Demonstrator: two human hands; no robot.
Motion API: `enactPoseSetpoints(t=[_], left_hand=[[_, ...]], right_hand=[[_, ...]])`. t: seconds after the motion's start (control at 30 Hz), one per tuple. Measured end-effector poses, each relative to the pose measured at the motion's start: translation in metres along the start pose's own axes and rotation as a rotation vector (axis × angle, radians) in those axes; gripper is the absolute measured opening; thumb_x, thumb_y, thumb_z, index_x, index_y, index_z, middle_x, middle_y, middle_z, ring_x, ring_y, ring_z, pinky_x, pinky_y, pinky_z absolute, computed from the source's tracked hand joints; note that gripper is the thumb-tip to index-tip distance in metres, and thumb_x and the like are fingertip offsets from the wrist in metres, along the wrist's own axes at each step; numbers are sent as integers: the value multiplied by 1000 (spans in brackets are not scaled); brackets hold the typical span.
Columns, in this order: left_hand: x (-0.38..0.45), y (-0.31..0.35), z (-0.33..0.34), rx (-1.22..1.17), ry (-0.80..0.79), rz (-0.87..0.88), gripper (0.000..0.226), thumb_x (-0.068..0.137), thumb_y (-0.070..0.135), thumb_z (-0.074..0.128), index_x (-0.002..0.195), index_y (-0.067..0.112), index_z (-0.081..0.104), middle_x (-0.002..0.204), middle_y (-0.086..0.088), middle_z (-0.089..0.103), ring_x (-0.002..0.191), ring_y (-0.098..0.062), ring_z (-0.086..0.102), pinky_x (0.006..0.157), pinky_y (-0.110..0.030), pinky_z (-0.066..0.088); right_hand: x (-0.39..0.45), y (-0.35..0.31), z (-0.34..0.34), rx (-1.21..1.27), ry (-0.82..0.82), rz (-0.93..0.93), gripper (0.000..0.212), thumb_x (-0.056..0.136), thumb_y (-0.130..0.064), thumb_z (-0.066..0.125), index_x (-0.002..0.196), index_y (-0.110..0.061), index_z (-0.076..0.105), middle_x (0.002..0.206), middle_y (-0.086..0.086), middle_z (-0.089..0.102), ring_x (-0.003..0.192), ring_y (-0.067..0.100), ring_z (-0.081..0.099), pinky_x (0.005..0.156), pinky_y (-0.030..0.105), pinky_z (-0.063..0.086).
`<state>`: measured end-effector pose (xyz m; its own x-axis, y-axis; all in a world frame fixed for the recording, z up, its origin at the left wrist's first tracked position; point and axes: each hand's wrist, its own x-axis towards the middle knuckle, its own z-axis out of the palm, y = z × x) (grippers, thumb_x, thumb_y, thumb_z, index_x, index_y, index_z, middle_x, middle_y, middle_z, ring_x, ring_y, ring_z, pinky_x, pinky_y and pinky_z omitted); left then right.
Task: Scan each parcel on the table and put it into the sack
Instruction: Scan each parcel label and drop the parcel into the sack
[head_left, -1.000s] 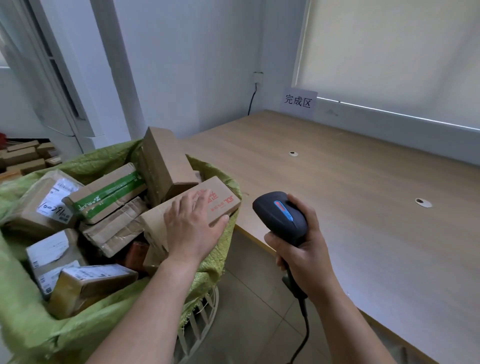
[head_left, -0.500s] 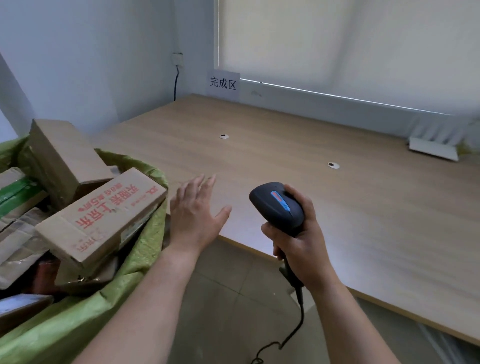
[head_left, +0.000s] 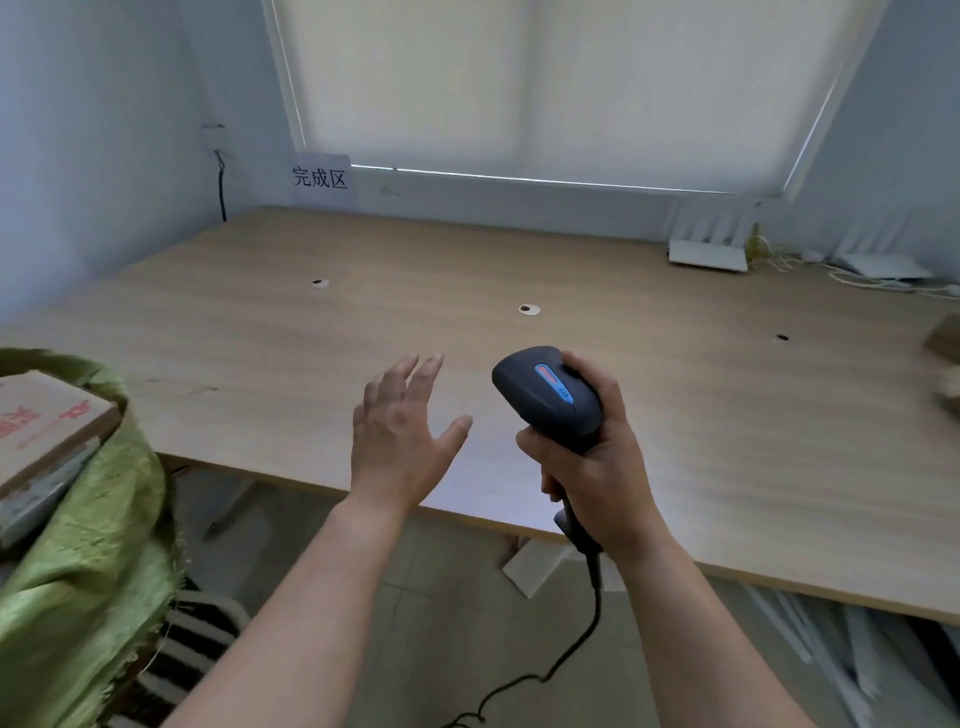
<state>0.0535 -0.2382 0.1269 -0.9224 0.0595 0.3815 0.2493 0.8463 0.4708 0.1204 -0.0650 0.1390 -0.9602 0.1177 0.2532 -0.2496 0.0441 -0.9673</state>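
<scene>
Sign (head_left: 319, 178) 完成区 | right hand (head_left: 597, 467) grips scanner (head_left: 545, 397)

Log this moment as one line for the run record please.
left hand: open, empty, over table edge | right hand: grips scanner | sack: holds boxed parcel
</scene>
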Motion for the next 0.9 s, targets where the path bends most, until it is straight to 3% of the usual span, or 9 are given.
enactPoseSetpoints(t=[0.27,0.53,0.67,0.9], left_hand=[[-6,115,74,-75,-45,112,70,87,44,61,148,28,30,151,1,30,138,-21,24,110,-36,21],[-3,209,137,-135,-99,241,70,85,42,64,146,26,34,150,-2,35,135,-24,31,108,-39,27],[3,255,167,-166,-135,342,70,85,42,65,146,25,35,149,-3,36,134,-25,32,106,-40,30],[11,338,221,-264,-225,483,72,83,41,69,146,25,37,149,-4,38,134,-26,33,106,-40,30]], right_hand=[[-15,1,-126,-30,98,-20,66,74,-14,71,127,-44,48,113,-7,60,56,14,52,50,26,47],[-31,1,-228,-98,269,-43,67,73,-14,72,126,-47,47,118,0,59,57,14,53,50,25,46],[-42,2,-271,-166,370,-72,69,80,-4,73,128,-47,47,120,0,57,58,13,53,49,25,47],[-49,1,-344,-250,566,-41,68,72,-21,74,124,-53,46,116,3,59,55,12,54,47,25,46]])
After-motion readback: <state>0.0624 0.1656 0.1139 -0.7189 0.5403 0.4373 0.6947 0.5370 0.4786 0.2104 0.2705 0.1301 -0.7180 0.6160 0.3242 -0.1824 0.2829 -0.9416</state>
